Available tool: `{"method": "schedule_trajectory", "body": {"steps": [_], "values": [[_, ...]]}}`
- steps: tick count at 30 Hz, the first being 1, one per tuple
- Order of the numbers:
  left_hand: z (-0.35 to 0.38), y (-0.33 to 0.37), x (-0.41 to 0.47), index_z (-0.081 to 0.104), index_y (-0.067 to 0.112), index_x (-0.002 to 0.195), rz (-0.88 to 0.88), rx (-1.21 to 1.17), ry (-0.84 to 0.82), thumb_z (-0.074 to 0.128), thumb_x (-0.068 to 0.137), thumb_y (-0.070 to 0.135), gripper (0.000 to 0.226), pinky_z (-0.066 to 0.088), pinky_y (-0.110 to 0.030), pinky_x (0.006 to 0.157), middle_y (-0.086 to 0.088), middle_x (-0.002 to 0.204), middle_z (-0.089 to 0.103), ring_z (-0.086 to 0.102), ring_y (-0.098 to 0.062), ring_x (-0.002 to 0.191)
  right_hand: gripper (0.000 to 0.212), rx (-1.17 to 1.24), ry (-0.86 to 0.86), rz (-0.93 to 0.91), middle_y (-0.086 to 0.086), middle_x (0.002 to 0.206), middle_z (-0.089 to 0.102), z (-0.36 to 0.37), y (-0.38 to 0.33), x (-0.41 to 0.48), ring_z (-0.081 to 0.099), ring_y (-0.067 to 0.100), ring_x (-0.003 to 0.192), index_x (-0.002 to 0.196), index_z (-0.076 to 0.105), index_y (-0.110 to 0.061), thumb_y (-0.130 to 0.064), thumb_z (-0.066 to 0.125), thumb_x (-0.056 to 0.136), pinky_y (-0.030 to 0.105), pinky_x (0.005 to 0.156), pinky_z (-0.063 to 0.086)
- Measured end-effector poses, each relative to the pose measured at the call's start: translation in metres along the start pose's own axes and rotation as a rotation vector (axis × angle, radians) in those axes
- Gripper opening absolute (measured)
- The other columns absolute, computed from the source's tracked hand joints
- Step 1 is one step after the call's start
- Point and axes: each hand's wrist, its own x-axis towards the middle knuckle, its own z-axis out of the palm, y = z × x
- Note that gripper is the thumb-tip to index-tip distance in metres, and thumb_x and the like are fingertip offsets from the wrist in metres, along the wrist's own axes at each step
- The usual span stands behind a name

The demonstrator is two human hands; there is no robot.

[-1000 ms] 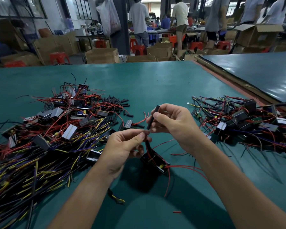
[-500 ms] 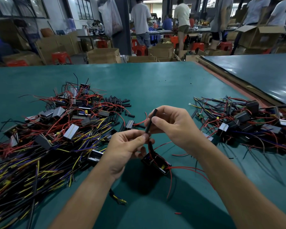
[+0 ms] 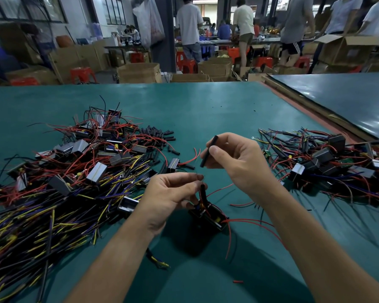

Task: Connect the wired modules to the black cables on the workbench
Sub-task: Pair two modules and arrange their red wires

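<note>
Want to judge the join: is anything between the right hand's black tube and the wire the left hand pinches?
Nothing visible: only open air above the green bench separates the black tube from the wire.

A dim, even light is thrown from overhead; a pale glare is carried by the dark neighbouring table (image 3: 348, 106), and a faint sheen by the green workbench (image 3: 184, 101); broad soft shadows are cast on it beneath the left hand (image 3: 169, 193) and right hand (image 3: 239, 162); the windows (image 3: 116, 9) are seen brighter; the far people (image 3: 189, 20) are softened by blur; straight edges are bowed toward the frame's borders.
</note>
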Motion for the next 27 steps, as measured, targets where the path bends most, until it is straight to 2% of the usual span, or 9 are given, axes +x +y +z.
{"method": "schedule_trajectory", "body": {"steps": [3,8,13,16,20,22,27], "values": [[-0.0005,-0.0006,0.0002,0.074,0.009,0.087,-0.003,0.007,-0.008,0.066,0.081,0.002,0.012,0.045,-0.016,0.046,-0.011,0.082,0.075,0.054,-0.009,0.047,0.016,0.025,-0.018,0.016,0.005,0.078,0.074,-0.0021,-0.0013,-0.0002,0.07,0.016,0.072,0.09,0.064,-0.008,0.003,0.054,0.096,0.027,0.072,0.058],[0.0008,-0.0007,0.0006,0.075,0.008,0.086,0.003,-0.01,-0.023,0.071,0.069,0.012,0.018,0.043,-0.017,0.047,-0.013,0.08,0.074,0.049,-0.01,0.045,0.012,0.003,-0.092,0.038,0.006,0.079,0.073,0.0015,0.0006,-0.0014,0.07,0.017,0.073,0.093,0.064,-0.003,0.002,0.053,0.096,0.028,0.075,0.058],[0.0008,-0.0006,0.0003,0.074,0.007,0.084,0.013,0.008,-0.022,0.072,0.067,0.012,0.018,0.042,-0.019,0.047,-0.019,0.082,0.069,0.049,-0.012,0.045,0.011,-0.023,-0.106,0.056,0.005,0.078,0.073,0.0018,0.0006,-0.0019,0.07,0.018,0.072,0.093,0.064,-0.003,0.002,0.055,0.096,0.03,0.075,0.059],[0.0009,0.0007,0.0004,0.071,0.006,0.085,0.021,0.028,-0.035,0.072,0.073,0.006,0.012,0.043,-0.02,0.046,-0.022,0.082,0.068,0.05,-0.012,0.043,0.011,-0.032,-0.104,0.062,0.005,0.077,0.073,0.0021,-0.0003,-0.0017,0.07,0.016,0.07,0.093,0.064,-0.003,0.002,0.055,0.096,0.027,0.072,0.057],[0.001,0.0012,0.0005,0.065,0.002,0.095,0.018,0.035,-0.069,0.075,0.061,0.007,0.035,0.044,-0.019,0.044,-0.011,0.072,0.069,0.053,-0.01,0.041,0.011,-0.02,-0.092,0.086,0.005,0.075,0.072,0.0019,-0.0013,-0.0016,0.069,0.014,0.066,0.094,0.064,-0.001,0.002,0.053,0.096,0.023,0.068,0.055],[0.0016,0.0015,-0.0002,0.064,0.0,0.097,0.022,0.048,-0.077,0.076,0.06,0.008,0.039,0.044,-0.019,0.044,-0.006,0.066,0.069,0.053,-0.01,0.041,0.012,-0.012,-0.091,0.093,0.006,0.074,0.071,0.002,-0.0026,-0.0018,0.068,0.014,0.066,0.093,0.063,-0.001,0.003,0.053,0.096,0.024,0.068,0.056],[0.0013,-0.0021,0.0006,0.068,0.007,0.08,0.061,0.132,-0.054,0.072,0.077,-0.002,0.011,0.044,-0.02,0.045,-0.004,0.057,0.063,0.052,-0.01,0.042,0.014,0.013,-0.105,0.124,0.006,0.073,0.069,0.0014,-0.004,-0.0026,0.066,0.012,0.065,0.092,0.063,-0.002,0.003,0.051,0.097,0.022,0.067,0.056]]}}
